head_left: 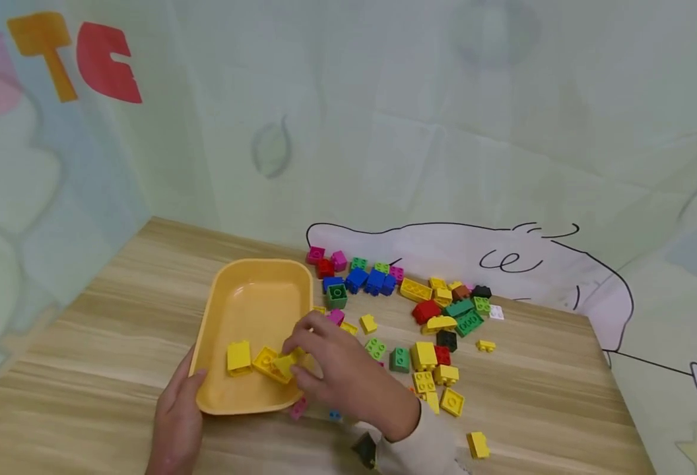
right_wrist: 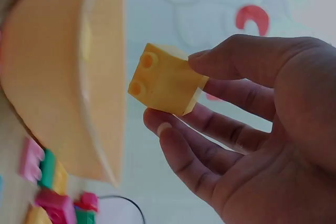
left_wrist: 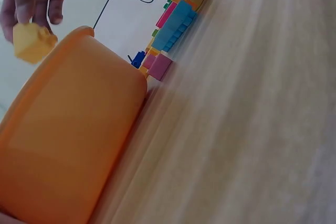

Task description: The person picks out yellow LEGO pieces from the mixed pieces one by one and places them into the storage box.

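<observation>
A yellow-orange plastic tray (head_left: pixel 259 303) rests on the wooden table, with two yellow toy bricks lying inside, a squarish brick (head_left: pixel 239 358) and an open-bottomed brick (head_left: pixel 263 361). My left hand (head_left: pixel 176 419) grips the tray's near left corner, thumb over the rim; most of this hand is outside the left wrist view. Above the tray's right side, my right hand (head_left: pixel 345 369) pinches a yellow brick (right_wrist: pixel 168 80) between thumb and fingers. Two studs show on that brick in the right wrist view. The tray wall (left_wrist: pixel 68 129) fills much of the left wrist view.
Loose bricks of several colours lie to the tray's right, among them blue bricks (head_left: pixel 375 282), a red brick (head_left: pixel 426 311) and a yellow brick (head_left: pixel 424 355). A single yellow brick (head_left: pixel 478 444) lies near the front. Behind the table hangs a printed cloth (head_left: pixel 414 132).
</observation>
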Demonstrator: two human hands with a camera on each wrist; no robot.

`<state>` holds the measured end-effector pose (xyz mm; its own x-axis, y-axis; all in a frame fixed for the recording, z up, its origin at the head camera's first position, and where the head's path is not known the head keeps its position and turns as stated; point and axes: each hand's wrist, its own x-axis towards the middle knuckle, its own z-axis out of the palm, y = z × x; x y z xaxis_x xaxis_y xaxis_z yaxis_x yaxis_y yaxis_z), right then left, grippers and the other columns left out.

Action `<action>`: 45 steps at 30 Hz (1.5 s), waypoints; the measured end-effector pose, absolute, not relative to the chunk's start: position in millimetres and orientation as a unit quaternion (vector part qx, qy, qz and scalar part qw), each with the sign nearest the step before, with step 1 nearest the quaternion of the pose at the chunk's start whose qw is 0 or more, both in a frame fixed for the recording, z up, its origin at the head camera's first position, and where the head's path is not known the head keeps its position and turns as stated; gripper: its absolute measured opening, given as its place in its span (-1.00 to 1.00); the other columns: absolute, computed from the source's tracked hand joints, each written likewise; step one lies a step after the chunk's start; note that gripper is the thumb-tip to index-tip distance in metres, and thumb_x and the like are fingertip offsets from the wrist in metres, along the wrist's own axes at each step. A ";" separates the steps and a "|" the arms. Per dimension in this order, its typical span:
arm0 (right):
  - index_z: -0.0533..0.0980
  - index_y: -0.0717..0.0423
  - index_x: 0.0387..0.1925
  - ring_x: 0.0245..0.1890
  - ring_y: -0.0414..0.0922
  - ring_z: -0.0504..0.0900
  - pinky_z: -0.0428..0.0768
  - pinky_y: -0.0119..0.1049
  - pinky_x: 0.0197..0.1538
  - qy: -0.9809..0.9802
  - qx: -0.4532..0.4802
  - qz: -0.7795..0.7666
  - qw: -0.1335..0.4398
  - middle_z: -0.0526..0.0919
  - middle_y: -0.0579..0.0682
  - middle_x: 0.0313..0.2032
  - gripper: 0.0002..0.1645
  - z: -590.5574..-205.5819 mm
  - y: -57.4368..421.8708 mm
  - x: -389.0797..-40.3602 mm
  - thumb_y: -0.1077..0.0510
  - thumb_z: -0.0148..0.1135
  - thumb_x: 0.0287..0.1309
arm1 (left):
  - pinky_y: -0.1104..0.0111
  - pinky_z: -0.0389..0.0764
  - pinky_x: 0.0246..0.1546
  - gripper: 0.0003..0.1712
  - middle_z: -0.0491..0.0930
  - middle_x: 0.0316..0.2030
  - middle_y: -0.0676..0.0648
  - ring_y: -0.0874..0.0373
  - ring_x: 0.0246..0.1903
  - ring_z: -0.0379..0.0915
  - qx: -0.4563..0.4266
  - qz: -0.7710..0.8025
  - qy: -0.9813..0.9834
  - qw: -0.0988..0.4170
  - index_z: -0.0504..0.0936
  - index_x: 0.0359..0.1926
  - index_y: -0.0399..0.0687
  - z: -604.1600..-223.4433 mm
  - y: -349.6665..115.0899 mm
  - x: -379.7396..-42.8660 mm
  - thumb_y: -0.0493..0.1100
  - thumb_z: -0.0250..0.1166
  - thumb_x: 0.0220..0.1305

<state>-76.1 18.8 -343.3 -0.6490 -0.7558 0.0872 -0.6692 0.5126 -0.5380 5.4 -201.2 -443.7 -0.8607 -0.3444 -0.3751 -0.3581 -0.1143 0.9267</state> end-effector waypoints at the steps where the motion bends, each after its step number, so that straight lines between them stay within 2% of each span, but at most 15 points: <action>1: 0.64 -0.03 -0.11 -0.11 -0.20 0.55 0.75 -0.41 0.04 0.866 -0.417 -0.261 0.084 0.51 -0.14 -0.02 -0.80 -346.0 14.7 -74.5 0.17 0.38 0.22 | -0.01 -0.20 0.60 -0.42 -0.22 0.57 0.08 0.12 0.54 -0.33 -0.263 0.699 0.665 0.005 -0.17 0.57 0.07 -443.6 -201.3 4.9 -0.07 -0.40 0.62; 5: 0.67 -0.05 -0.10 -0.16 -0.24 0.52 0.73 -0.48 0.01 0.869 -0.431 -0.223 0.101 0.53 -0.15 -0.04 -0.77 -356.5 3.6 -70.9 0.20 0.40 0.19 | 0.00 -0.21 0.60 -0.42 -0.23 0.57 0.08 0.12 0.54 -0.35 -0.260 0.700 0.665 0.001 -0.17 0.57 0.06 -443.7 -201.7 4.6 -0.07 -0.40 0.62; 11: 0.67 -0.13 -0.08 -0.19 -0.26 0.49 0.70 -0.45 0.03 0.868 -0.443 -0.184 0.125 0.55 -0.18 -0.05 -0.71 -367.0 -3.5 -68.0 0.21 0.42 0.16 | -0.01 -0.20 0.60 -0.42 -0.21 0.57 0.04 0.09 0.54 -0.33 -0.270 0.692 0.669 -0.005 -0.16 0.57 0.02 -444.9 -203.7 7.8 -0.07 -0.39 0.62; 17: 0.66 -0.11 -0.05 -0.10 -0.26 0.51 0.69 -0.36 0.15 0.860 -0.470 -0.165 0.107 0.57 -0.18 -0.06 -0.70 -368.0 -2.3 -65.8 0.16 0.44 0.16 | -0.01 -0.21 0.59 -0.42 -0.23 0.57 0.05 0.08 0.54 -0.34 -0.265 0.690 0.674 -0.004 -0.18 0.57 0.02 -444.5 -206.8 7.5 -0.07 -0.41 0.62; 21: 0.65 -0.07 -0.06 -0.06 -0.24 0.53 0.71 -0.34 0.14 0.858 -0.470 -0.186 0.085 0.57 -0.16 -0.04 -0.71 -363.0 7.3 -69.2 0.17 0.43 0.16 | -0.04 -0.22 0.59 -0.41 -0.25 0.57 0.04 0.05 0.54 -0.36 -0.266 0.683 0.680 -0.004 -0.21 0.57 0.03 -443.2 -209.3 7.3 -0.05 -0.42 0.62; 25: 0.63 -0.01 -0.11 -0.04 -0.19 0.55 0.74 -0.28 0.14 0.875 -0.422 -0.230 0.052 0.58 -0.12 -0.04 -0.76 -354.1 26.2 -83.2 0.25 0.40 0.18 | -0.03 -0.23 0.59 -0.41 -0.25 0.57 0.05 0.05 0.54 -0.36 -0.268 0.681 0.681 -0.007 -0.21 0.57 0.04 -441.3 -210.7 7.1 -0.05 -0.42 0.62; 32: 0.63 0.09 -0.15 -0.10 -0.04 0.62 0.80 -0.21 -0.04 0.917 -0.306 -0.255 0.002 0.60 -0.02 -0.12 -0.72 -355.1 65.2 -122.3 0.40 0.40 0.10 | -0.04 -0.20 0.60 -0.42 -0.24 0.57 0.06 0.05 0.54 -0.35 -0.273 0.683 0.677 -0.006 -0.19 0.57 0.07 -440.3 -210.8 4.9 -0.05 -0.42 0.62; 35: 0.64 0.17 -0.16 -0.13 0.00 0.61 0.79 -0.15 -0.05 0.930 -0.272 -0.245 0.015 0.61 0.03 -0.13 -0.72 -365.6 73.9 -136.7 0.45 0.38 0.08 | -0.02 -0.22 0.60 -0.41 -0.23 0.57 0.05 0.06 0.54 -0.36 -0.271 0.688 0.674 -0.005 -0.18 0.57 0.05 -441.0 -210.5 5.5 -0.06 -0.41 0.62; 38: 0.65 0.20 -0.13 -0.09 0.01 0.58 0.78 -0.11 0.01 0.940 -0.247 -0.227 0.054 0.59 0.05 -0.09 -0.70 -378.2 76.1 -147.5 0.45 0.37 0.07 | -0.02 -0.22 0.60 -0.41 -0.23 0.57 0.04 0.06 0.54 -0.36 -0.271 0.689 0.672 -0.003 -0.18 0.57 0.02 -441.8 -209.3 5.7 -0.07 -0.41 0.62; 45: 0.62 0.15 -0.07 0.00 0.01 0.50 0.75 -0.07 0.09 0.952 -0.211 -0.184 0.125 0.55 0.05 -0.03 -0.67 -404.3 74.5 -158.8 0.36 0.42 0.09 | -0.03 -0.20 0.59 -0.41 -0.22 0.57 0.02 0.04 0.54 -0.35 -0.263 0.697 0.667 0.004 -0.18 0.57 0.00 -443.8 -202.9 4.8 -0.09 -0.40 0.62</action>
<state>-158.8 74.5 -404.3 -0.8793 -0.4482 -0.1610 -0.3558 0.8430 -0.4033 4.8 -202.9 -443.8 -0.8617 -0.3449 -0.3722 -0.3570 -0.1091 0.9277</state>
